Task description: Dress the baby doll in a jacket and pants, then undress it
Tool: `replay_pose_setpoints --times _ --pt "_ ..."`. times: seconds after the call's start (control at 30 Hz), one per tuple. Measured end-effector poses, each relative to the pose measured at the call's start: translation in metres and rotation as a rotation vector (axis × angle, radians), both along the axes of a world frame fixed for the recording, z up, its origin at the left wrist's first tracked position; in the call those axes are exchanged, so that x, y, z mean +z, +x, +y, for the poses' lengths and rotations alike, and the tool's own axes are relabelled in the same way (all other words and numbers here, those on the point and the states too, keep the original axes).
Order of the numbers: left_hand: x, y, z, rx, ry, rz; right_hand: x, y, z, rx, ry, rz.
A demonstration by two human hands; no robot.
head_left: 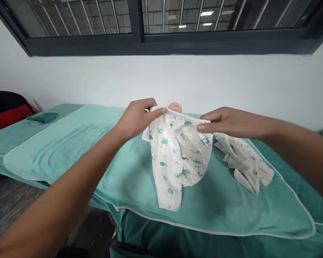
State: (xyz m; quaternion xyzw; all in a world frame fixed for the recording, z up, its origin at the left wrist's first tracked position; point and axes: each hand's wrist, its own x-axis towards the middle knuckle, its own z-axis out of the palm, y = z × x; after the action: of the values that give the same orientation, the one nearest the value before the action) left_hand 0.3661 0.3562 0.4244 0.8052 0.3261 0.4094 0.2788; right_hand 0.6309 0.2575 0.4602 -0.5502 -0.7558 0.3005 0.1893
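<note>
A pair of white baby pants (168,154) with a teal print hangs by its gathered waistband between my two hands. My left hand (141,116) pinches the waistband at its left end. At the right end, my right hand (218,122) grips the band between thumb and fingers. One leg hangs straight down; the other looks folded or bunched up. Behind the waistband shows the top of a doll's head (175,106), the rest of it hidden by the pants. A crumpled pale patterned garment (247,161) lies on the blanket below my right forearm.
A light teal blanket (70,143) with white piping covers a bed against a white wall (102,82). Above is a dark-framed window (140,48) with bars. A black and red object (8,111) stands at the far left.
</note>
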Motion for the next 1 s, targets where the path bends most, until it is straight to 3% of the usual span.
replay_pose_setpoints --times 0.17,0.27,0.33,0.5,0.63,0.77,0.87,0.93,1.0 --pt "-0.028 0.020 -0.025 -0.215 -0.224 -0.432 -0.016 -0.053 0.007 -0.019 0.177 0.545" --pt "-0.056 0.026 -0.035 -0.249 -0.334 -0.388 -0.026 -0.068 0.029 -0.036 0.275 0.768" --pt "-0.075 0.026 -0.036 -0.179 -0.362 -0.319 -0.040 -0.072 0.046 -0.081 0.286 0.827" --pt "-0.108 0.019 -0.013 0.216 -0.083 -0.234 -0.104 -0.079 0.073 -0.293 0.197 0.782" --pt "-0.135 0.020 0.023 0.278 -0.044 -0.153 -0.148 -0.083 0.076 -0.338 0.123 0.621" --pt "-0.165 0.023 0.051 0.387 -0.140 -0.029 -0.168 -0.067 0.084 -0.441 0.221 0.486" --pt "-0.176 0.028 0.054 0.476 -0.154 0.013 -0.174 -0.044 0.096 -0.513 0.312 0.438" --pt "-0.175 0.035 0.048 0.420 -0.105 -0.015 -0.176 -0.030 0.106 -0.516 0.385 0.418" --pt "-0.168 0.046 0.043 0.275 -0.171 -0.023 -0.178 -0.020 0.119 -0.495 0.463 0.384"
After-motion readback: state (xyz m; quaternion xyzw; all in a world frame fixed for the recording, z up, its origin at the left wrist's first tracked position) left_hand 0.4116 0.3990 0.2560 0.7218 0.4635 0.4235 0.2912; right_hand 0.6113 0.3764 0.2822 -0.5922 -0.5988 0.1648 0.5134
